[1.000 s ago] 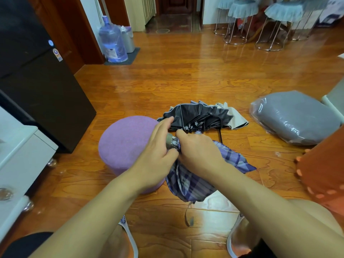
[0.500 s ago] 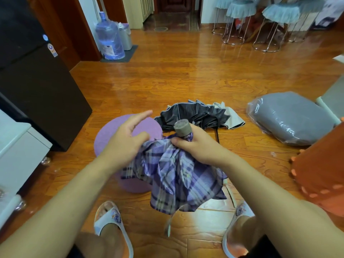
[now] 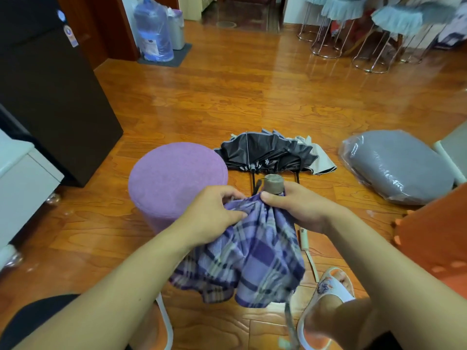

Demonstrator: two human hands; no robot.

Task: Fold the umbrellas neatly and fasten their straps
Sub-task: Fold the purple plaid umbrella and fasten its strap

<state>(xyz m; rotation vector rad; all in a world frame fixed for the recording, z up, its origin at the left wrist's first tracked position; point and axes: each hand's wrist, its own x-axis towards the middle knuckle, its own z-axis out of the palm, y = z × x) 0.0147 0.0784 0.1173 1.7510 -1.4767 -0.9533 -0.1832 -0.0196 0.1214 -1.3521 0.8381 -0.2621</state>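
A purple plaid fabric umbrella (image 3: 249, 251) hung at the centre of the view, held above the glossy wooden floor (image 3: 252, 102), its grey cylindrical handle (image 3: 273, 183) pointing toward 12 o'clock and its canopy drooping toward 6. The right hand (image 3: 300, 207) curled round the umbrella just below the handle, thumb pressed on the gathered cloth. The left hand (image 3: 211, 214), at 9 o'clock of it, pinched a fold of the fabric. A thin strap (image 3: 290, 322) dangled from the canopy's lower edge. At 12 o'clock, a black half-collapsed umbrella with a pale outer side (image 3: 273, 154) lay on the floor. A round purple upholstered stool (image 3: 174, 176) stood at 10 o'clock, and a grey plastic-wrapped cushion (image 3: 396, 166) lay at 2 o'clock.
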